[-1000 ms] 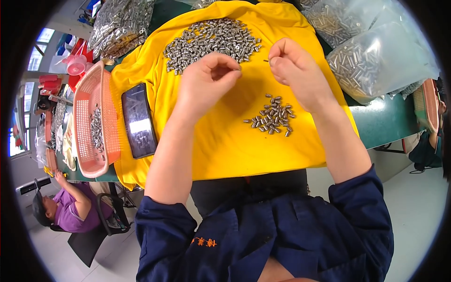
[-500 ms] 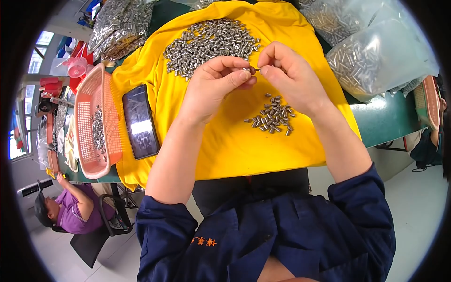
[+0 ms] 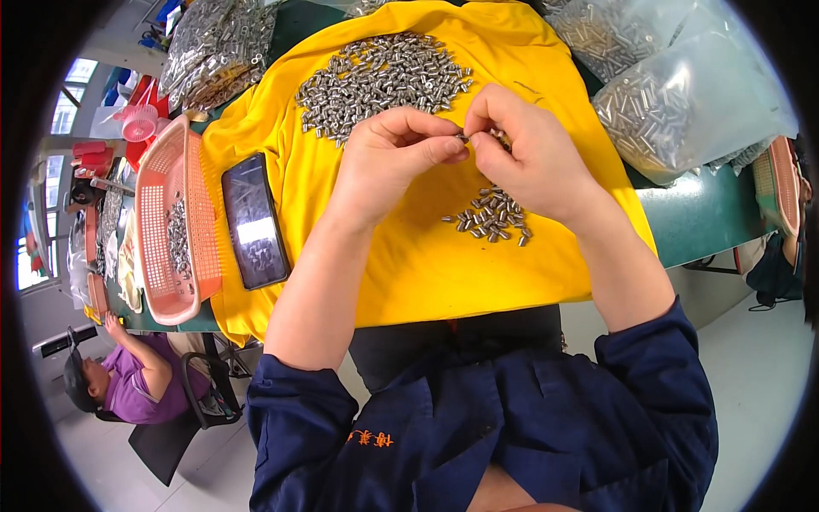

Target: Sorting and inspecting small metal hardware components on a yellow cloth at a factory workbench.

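My left hand [image 3: 384,162] and my right hand [image 3: 539,158] meet fingertip to fingertip above a yellow cloth. Both pinch at a tiny dark metal piece [image 3: 463,137], most of it covered by the fingertips. More small metal pieces [image 3: 503,138] show in the curled fingers of my right hand. Just below that hand lies a small heap of silvery metal cylinders [image 3: 490,218], some with a pointed end. A much larger pile of similar short cylinders [image 3: 375,81] spreads over the cloth beyond my left hand.
The yellow cloth [image 3: 409,282] covers a green table [image 3: 691,226]. On the left are a black phone [image 3: 254,222] and a pink basket [image 3: 205,247] holding small parts. Clear bags of metal parts [image 3: 644,119] stand far right, another bag [image 3: 217,51] far left. A person [image 3: 141,375] sits at lower left.
My fingertips have shifted slightly nearer to me and come together on the small piece. Metal pieces now show in my right hand's fingers, and that hand hides the top of the small heap.
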`<state>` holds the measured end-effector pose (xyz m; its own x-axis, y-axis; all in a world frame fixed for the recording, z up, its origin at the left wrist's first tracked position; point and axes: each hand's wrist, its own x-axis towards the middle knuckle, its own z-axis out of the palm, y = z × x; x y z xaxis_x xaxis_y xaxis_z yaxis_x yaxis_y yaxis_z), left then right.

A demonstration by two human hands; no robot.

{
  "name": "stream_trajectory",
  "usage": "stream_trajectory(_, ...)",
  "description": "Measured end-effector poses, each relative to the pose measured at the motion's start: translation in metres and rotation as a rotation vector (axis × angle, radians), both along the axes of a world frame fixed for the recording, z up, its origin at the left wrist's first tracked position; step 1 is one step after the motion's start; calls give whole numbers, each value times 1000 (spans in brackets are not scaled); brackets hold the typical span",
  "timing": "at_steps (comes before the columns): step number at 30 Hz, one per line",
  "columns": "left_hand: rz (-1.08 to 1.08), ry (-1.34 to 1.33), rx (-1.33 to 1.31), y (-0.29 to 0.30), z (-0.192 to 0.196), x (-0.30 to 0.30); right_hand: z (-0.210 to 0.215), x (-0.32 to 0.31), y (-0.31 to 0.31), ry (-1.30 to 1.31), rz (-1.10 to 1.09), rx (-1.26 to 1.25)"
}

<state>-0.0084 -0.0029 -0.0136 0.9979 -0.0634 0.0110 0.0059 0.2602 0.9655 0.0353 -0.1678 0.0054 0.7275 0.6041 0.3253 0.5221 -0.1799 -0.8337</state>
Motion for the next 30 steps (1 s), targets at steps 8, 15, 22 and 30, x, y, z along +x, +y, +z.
stream_trajectory(8,86,-112,194,-3,0,-1,-8,4,2,543,56,130)
stream_trajectory(15,6,24,685,4,6,-5,-6,22,-11,444,-120,256)
stream_trajectory(22,56,-325,1131,-1,20,19,-1,19,-9,369,-158,250)
stream_trajectory(30,-155,-477,1523,5,12,57,-1,17,-7,295,-138,238)
